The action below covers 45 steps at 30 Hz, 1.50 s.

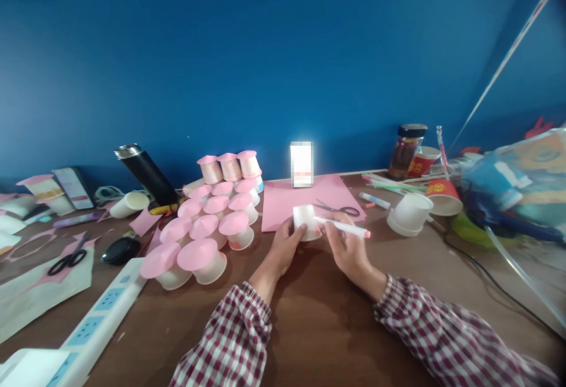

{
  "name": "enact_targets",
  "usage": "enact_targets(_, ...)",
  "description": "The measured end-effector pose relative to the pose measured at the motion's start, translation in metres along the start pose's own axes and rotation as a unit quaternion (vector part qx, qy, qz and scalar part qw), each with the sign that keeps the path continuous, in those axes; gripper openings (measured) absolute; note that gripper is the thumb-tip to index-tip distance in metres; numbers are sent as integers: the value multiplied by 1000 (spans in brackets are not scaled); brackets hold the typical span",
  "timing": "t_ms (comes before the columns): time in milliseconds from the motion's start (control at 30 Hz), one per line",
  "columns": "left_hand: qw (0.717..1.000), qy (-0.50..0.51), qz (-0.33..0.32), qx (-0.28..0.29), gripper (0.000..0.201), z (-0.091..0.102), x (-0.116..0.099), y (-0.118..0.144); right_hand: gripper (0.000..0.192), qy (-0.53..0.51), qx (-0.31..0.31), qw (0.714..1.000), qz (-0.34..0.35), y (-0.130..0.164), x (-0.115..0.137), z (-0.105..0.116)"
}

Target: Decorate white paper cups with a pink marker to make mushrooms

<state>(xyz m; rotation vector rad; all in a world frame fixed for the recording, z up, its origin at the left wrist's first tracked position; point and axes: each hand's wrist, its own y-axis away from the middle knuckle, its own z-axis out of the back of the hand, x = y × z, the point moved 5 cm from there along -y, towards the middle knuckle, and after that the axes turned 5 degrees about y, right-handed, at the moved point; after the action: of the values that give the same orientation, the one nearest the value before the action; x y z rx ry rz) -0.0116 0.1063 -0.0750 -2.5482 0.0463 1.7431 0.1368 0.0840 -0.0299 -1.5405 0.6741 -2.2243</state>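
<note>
We've got a small white paper cup (305,216) up in front of us, over the middle of the tabletop (309,328) — L hand (283,246) has its grip closed on it, thumb on the near side. R hand (351,255) is gripping a white marker (349,228) w/ a reddish end facing R; its other end points at the cup's R edge, can't tell if they're touching.

Just behind our hands: pink paper (283,198) w/ dark-handled scissors (349,211) on it. To our L, a cluster of cups w/ pink tops (204,226) — the back ones stacked higher. Further L, a black flask (150,174), a white power strip (95,322) & a 2nd pair of scissors (68,260) on some paper scraps. Over to the R: another white cup (410,216), a red cup (443,195) beside it & a dark-lidded jar (405,154) near the blue wall (283,51).
</note>
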Motion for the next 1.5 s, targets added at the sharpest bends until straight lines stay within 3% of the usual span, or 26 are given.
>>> enact_targets(600, 1000, -14, -4, -14, 43, 0, -1, 1, 16, 63, -1, 998, 8, -1, -2, 0)
enact_targets(1500, 1000, 4, -7, -14, 45, 0, 1, 1, 17, 60, -2, 998, 1, 0, -5, -1)
